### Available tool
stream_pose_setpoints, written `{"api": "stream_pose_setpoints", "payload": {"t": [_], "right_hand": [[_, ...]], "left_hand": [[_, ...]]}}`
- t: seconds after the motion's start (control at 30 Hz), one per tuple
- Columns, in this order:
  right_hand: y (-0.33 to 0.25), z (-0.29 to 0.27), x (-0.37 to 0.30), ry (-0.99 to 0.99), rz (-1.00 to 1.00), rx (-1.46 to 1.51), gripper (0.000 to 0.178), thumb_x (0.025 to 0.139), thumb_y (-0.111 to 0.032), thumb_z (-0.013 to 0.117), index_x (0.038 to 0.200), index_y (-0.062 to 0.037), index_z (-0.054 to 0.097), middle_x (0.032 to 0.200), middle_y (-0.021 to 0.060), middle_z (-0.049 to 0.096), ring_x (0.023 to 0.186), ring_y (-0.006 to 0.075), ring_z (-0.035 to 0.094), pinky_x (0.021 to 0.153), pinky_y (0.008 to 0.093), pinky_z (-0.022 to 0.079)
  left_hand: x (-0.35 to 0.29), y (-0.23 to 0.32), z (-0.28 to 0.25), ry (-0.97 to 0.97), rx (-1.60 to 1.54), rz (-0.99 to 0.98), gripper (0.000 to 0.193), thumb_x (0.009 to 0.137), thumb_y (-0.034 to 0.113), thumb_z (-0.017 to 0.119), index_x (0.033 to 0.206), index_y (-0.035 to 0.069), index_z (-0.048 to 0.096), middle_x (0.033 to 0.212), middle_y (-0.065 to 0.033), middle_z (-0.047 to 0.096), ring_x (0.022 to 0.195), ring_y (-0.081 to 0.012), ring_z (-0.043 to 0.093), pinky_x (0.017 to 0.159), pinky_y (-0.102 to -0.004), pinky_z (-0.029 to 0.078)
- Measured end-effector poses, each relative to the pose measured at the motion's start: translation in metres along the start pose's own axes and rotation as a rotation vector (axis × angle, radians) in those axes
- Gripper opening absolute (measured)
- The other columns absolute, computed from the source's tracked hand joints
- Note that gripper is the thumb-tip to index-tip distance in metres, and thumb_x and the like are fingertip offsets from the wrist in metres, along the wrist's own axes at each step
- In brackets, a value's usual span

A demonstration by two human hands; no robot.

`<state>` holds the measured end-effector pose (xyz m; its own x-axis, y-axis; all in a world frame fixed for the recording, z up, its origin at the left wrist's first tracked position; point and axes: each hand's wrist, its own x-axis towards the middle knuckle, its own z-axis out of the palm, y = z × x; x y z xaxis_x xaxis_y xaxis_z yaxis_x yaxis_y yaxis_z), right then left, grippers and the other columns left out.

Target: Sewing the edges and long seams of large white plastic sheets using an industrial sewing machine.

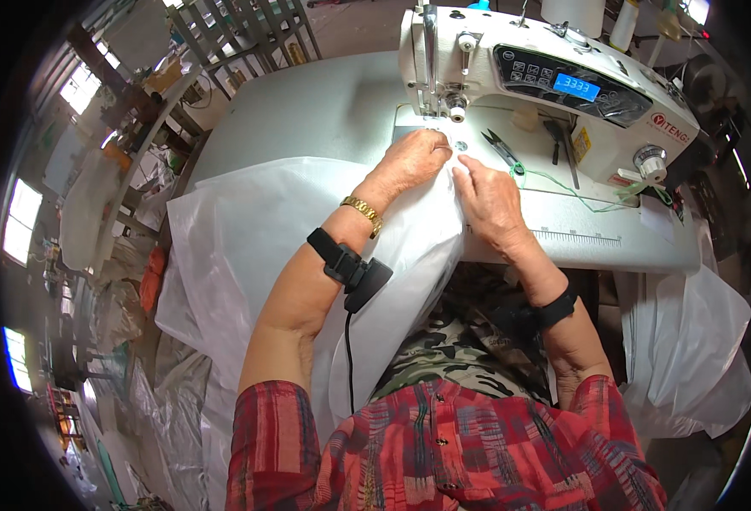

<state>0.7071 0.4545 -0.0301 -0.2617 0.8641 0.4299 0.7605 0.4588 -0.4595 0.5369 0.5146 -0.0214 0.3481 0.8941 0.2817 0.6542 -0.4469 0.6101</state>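
A large white translucent sheet (278,200) spreads over the left of the sewing table and hangs down past its front edge across my lap. Close in front of the needle area of a white sewing machine (478,64), my left hand (415,160) pinches the sheet's edge with bent fingers. Just right of it, my right hand (492,204) has its thumb and fingers closed on the same gathered edge. The fingertips of both hands nearly meet below the presser foot, and they hide the exact part of the sheet they grip.
Black thread snips (501,150) lie right of my hands, with a loose green thread (576,204) trailing to the handwheel. A dark slim tool (554,140) lies farther right. More white sheeting (678,349) hangs at the right. A slatted chair (243,38) stands behind the table.
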Motion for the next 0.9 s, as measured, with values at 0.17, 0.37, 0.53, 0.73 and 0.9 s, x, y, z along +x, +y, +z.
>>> {"api": "stream_pose_setpoints", "payload": {"t": [0.17,0.37,0.53,0.73,0.9], "right_hand": [[0.029,0.012,0.023,0.034,-0.285,0.088,0.012,0.087,-0.009,0.061,0.096,-0.0039,0.067,0.087,0.0134,0.063,0.082,0.0340,0.061,0.073,0.0449,0.049],[0.028,0.017,0.027,-0.014,-0.421,-0.004,0.014,0.084,-0.006,0.062,0.096,-0.0037,0.068,0.098,0.0097,0.063,0.097,0.0267,0.059,0.082,0.0393,0.046],[0.028,0.021,0.028,0.013,-0.514,-0.066,0.019,0.086,-0.009,0.060,0.103,-0.0024,0.066,0.106,0.0096,0.064,0.106,0.0263,0.057,0.088,0.0391,0.044],[0.033,0.026,0.023,0.004,-0.461,-0.088,0.018,0.087,-0.013,0.058,0.102,-0.0041,0.063,0.106,0.0104,0.064,0.106,0.0277,0.056,0.088,0.0408,0.043],[0.028,0.037,0.027,0.071,-0.435,-0.097,0.014,0.088,-0.016,0.058,0.095,-0.0060,0.063,0.102,0.0088,0.064,0.102,0.0280,0.057,0.084,0.0418,0.043]], "left_hand": [[0.005,-0.007,0.012,0.039,0.170,-0.181,0.020,0.084,0.024,0.064,0.090,0.007,0.073,0.086,-0.0161,0.070,0.085,-0.0353,0.067,0.076,-0.0425,0.051],[0.000,-0.007,0.009,0.165,0.242,-0.221,0.019,0.077,0.021,0.071,0.087,0.005,0.074,0.085,-0.0166,0.071,0.084,-0.0327,0.068,0.076,-0.0410,0.052],[-0.027,0.007,0.002,0.390,0.593,0.015,0.020,0.078,0.022,0.072,0.089,0.005,0.073,0.089,-0.0128,0.067,0.091,-0.0302,0.062,0.081,-0.0408,0.047],[-0.080,0.032,0.016,0.205,0.166,0.158,0.038,0.079,0.022,0.070,0.110,0.002,0.063,0.109,-0.0154,0.062,0.104,-0.0339,0.057,0.093,-0.0426,0.044],[-0.078,0.019,0.011,0.118,0.124,0.090,0.046,0.081,0.020,0.063,0.123,0.002,0.057,0.125,-0.0194,0.057,0.114,-0.0373,0.055,0.100,-0.0417,0.044]]}}
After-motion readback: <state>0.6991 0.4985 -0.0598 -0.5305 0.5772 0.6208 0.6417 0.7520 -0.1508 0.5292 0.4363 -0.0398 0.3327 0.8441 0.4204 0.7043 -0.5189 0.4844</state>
